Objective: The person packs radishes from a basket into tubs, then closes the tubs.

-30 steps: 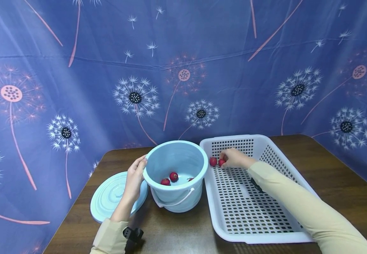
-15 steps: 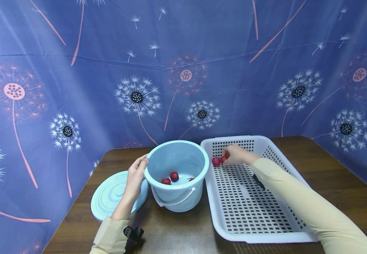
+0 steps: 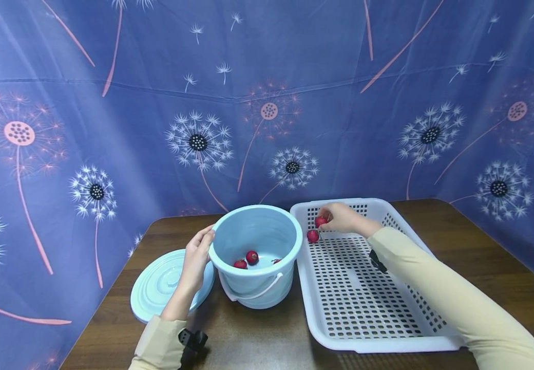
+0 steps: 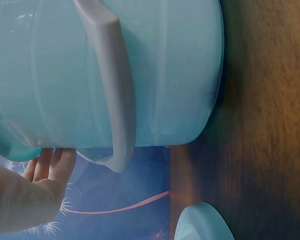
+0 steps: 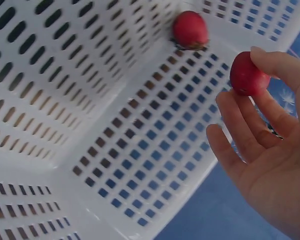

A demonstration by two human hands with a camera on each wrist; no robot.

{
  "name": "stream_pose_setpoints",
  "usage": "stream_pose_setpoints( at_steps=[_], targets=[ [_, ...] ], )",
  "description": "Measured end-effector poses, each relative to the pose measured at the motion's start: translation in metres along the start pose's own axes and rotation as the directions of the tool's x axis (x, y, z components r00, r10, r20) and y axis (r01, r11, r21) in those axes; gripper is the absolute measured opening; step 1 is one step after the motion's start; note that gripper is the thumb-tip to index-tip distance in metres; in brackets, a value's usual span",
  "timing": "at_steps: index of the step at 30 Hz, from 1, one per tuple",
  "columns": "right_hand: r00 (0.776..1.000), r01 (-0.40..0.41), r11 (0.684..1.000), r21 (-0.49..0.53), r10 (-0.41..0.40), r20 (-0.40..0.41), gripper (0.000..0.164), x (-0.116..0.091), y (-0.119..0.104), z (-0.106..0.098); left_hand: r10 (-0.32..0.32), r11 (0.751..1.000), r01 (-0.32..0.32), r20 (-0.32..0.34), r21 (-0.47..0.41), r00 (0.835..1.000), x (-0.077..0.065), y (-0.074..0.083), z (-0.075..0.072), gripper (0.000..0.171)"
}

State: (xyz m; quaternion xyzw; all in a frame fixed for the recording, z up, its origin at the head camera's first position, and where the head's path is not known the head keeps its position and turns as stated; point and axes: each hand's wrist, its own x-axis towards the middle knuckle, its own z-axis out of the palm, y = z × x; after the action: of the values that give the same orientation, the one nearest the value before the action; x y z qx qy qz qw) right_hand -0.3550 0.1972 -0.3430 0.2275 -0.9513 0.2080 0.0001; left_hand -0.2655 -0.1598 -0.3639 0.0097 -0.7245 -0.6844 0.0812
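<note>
My left hand [image 3: 195, 259] grips the left rim of the light blue bucket [image 3: 258, 288], which stands upright with its white handle hanging at the front. Several red radishes [image 3: 252, 257] lie on the bucket floor. Between thumb and fingertips, my right hand [image 3: 343, 218] pinches a radish [image 5: 248, 74] inside the white perforated basket [image 3: 310, 308], near its back left corner. Another radish [image 3: 312, 236] lies against the basket's left wall, just in front of the held one. In the right wrist view the two radishes are apart.
A light blue lid [image 3: 160, 288] lies flat on the brown wooden table [image 3: 258, 339], left of the bucket and partly behind my left arm. The basket stands close beside the bucket's right side. A blue dandelion-print cloth [image 3: 341, 128] hangs behind the table.
My right hand has moved the pinched radish up and back, away from the other radish beside it. The left hand keeps its hold on the bucket rim.
</note>
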Motion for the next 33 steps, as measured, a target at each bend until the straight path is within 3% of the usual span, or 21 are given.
stream_pose_setpoints(
  at_steps=[15, 33],
  targets=[
    [0.98, 0.088, 0.996, 0.01, -0.085, -0.178, 0.029, -0.004, -0.029, -0.022, -0.001, 1.0, 0.001, 0.004, 0.001, 1.0, 0.0, -0.001, -0.001, 0.045],
    [0.946, 0.223, 0.969, 0.103, -0.19, -0.261, 0.035, 0.006, -0.072, -0.023, -0.004, 1.0, 0.004, -0.004, 0.008, 1.0, -0.001, 0.0, 0.0, 0.045]
  ],
)
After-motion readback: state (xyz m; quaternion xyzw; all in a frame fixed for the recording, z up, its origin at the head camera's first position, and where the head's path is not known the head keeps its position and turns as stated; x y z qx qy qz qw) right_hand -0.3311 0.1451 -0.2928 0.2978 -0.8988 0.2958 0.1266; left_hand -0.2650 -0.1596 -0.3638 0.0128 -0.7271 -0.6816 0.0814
